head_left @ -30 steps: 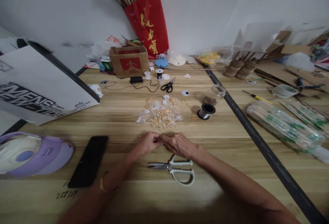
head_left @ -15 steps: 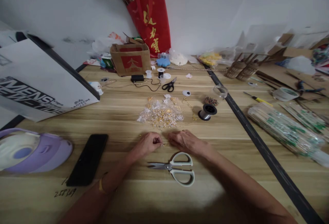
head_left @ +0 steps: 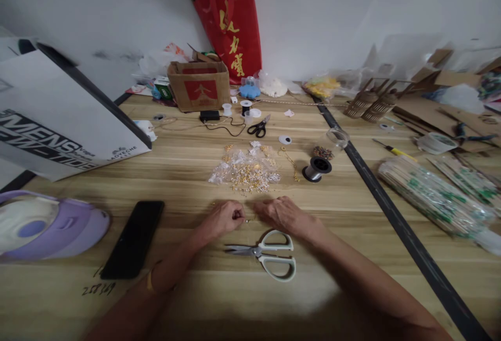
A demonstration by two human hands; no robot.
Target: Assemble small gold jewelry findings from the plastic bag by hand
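Beyond scissors (head_left: 257, 251), right hand (head_left: 285, 213) withdrawn, possible bead (head_left: 247, 221) showing

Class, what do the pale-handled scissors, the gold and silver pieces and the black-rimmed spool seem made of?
Pale-handled scissors: grey metal blades with a dull shine; handles probably plastic, being smooth and evenly coloured.
Gold and silver pieces: glints suggest metal or coated plastic; too small to tell.
Black-rimmed spool: likely plastic, by its smooth dark rims.

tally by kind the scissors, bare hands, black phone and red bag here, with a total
Scissors: 2 (white-handled pair, black-handled pair)
Bare hands: 2 (left hand, right hand)
Black phone: 1
Red bag: 1
Total: 6
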